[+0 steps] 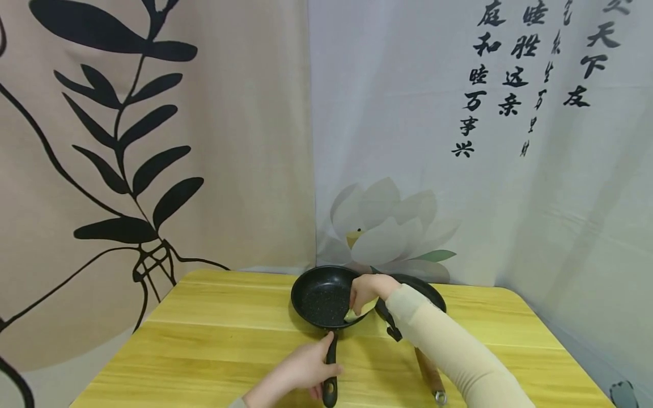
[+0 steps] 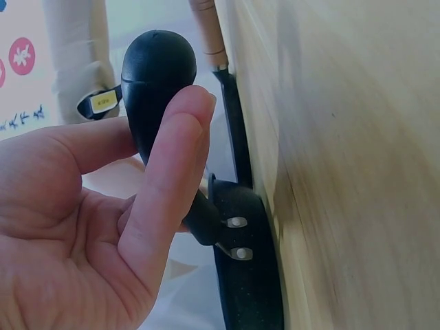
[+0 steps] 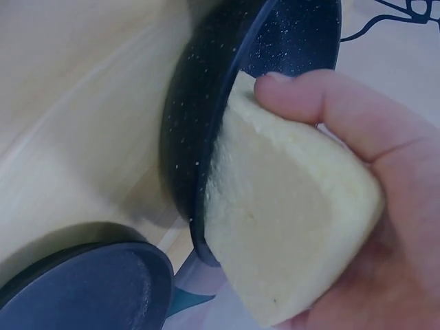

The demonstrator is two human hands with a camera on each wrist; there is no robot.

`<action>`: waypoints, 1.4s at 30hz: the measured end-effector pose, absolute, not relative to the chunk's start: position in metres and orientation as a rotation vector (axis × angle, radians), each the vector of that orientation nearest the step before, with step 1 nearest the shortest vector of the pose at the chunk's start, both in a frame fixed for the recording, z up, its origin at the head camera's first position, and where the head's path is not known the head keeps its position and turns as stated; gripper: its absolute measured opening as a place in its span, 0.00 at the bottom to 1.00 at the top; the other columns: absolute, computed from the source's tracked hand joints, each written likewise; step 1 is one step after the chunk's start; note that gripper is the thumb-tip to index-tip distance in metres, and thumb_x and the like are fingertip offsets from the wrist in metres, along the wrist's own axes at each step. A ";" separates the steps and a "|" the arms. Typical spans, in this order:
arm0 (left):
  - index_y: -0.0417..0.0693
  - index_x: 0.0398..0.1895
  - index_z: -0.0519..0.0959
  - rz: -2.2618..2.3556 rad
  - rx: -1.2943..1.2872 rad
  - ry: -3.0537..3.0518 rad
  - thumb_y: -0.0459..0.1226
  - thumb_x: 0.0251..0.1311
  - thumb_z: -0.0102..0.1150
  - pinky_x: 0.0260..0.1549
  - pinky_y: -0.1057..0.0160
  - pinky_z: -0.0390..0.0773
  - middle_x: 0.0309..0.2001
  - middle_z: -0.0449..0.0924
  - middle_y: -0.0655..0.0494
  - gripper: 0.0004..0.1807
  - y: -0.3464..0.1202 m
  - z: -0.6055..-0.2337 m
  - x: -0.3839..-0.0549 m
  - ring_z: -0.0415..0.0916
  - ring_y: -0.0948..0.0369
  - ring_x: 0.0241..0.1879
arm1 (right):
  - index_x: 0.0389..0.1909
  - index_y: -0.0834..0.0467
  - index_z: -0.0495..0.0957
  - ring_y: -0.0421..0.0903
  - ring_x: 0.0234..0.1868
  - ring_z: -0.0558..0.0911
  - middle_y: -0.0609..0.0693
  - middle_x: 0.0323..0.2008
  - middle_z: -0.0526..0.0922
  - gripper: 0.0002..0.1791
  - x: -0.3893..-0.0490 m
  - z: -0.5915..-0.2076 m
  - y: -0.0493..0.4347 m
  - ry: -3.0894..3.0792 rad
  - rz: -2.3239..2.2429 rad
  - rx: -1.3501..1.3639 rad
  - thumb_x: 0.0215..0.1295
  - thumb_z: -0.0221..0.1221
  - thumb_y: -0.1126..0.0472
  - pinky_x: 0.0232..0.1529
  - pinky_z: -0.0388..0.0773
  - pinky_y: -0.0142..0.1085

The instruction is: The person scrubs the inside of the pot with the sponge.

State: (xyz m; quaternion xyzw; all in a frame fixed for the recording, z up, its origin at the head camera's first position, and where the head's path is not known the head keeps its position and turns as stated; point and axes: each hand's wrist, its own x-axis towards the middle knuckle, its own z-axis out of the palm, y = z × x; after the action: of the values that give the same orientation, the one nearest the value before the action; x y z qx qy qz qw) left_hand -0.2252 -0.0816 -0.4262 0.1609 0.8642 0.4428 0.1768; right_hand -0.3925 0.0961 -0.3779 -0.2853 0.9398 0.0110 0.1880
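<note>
A black speckled frying pan (image 1: 321,297) sits on the wooden table, its handle toward me. My left hand (image 1: 312,365) grips the black handle (image 2: 157,69), with thumb and fingers around it in the left wrist view. A pale yellow sponge (image 3: 282,206) is pinched in my right hand (image 1: 366,288), the thumb on one face. The sponge lies over the pan's right rim, against the wall; in the right wrist view it hides part of the rim. Some right-hand fingers are hidden behind the sponge.
A second dark pan (image 1: 425,290) lies close on the right, partly under my right forearm, with a wooden handle (image 1: 430,374) pointing toward me. Behind the table (image 1: 219,334) hangs a printed curtain (image 1: 255,141) with plant drawings and writing.
</note>
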 end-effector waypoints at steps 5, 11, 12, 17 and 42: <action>0.30 0.72 0.54 1.249 0.463 2.447 0.40 0.64 0.62 0.13 0.52 0.80 0.14 0.78 0.49 0.41 -0.082 -0.426 -0.226 0.76 0.58 0.10 | 0.38 0.42 0.88 0.38 0.45 0.81 0.34 0.38 0.84 0.09 -0.389 -0.378 0.092 2.619 -0.009 -0.800 0.54 0.68 0.53 0.51 0.78 0.39; 0.30 0.72 0.54 1.244 0.465 2.450 0.40 0.63 0.62 0.13 0.52 0.79 0.14 0.78 0.49 0.41 -0.082 -0.428 -0.226 0.75 0.58 0.10 | 0.39 0.43 0.87 0.40 0.48 0.80 0.36 0.43 0.83 0.10 -0.384 -0.376 0.089 2.586 -0.094 -0.767 0.55 0.67 0.51 0.53 0.77 0.41; 0.30 0.72 0.54 1.238 0.465 2.452 0.40 0.63 0.62 0.13 0.53 0.79 0.14 0.78 0.49 0.41 -0.081 -0.428 -0.226 0.75 0.58 0.10 | 0.40 0.43 0.87 0.41 0.49 0.80 0.37 0.44 0.83 0.10 -0.384 -0.376 0.090 2.577 -0.110 -0.765 0.56 0.66 0.51 0.54 0.76 0.42; 0.31 0.72 0.54 1.225 0.459 2.455 0.40 0.63 0.62 0.12 0.54 0.79 0.14 0.78 0.49 0.41 -0.081 -0.428 -0.225 0.75 0.59 0.10 | 0.40 0.42 0.87 0.42 0.52 0.79 0.36 0.45 0.83 0.10 -0.383 -0.376 0.089 2.537 -0.169 -0.782 0.57 0.65 0.49 0.56 0.74 0.44; 0.32 0.73 0.53 1.234 0.449 2.433 0.41 0.64 0.61 0.14 0.52 0.80 0.13 0.78 0.48 0.41 -0.081 -0.427 -0.225 0.76 0.57 0.10 | 0.35 0.45 0.87 0.36 0.41 0.77 0.38 0.42 0.82 0.10 -0.381 -0.377 0.064 2.505 -0.216 -0.856 0.57 0.60 0.48 0.50 0.76 0.38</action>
State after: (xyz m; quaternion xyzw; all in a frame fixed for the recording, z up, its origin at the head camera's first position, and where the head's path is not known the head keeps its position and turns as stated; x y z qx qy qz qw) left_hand -0.2251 -0.0809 -0.4270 0.1597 0.8644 0.4386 0.1873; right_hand -0.3808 0.0645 -0.3771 -0.3127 0.9155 -0.0790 0.2406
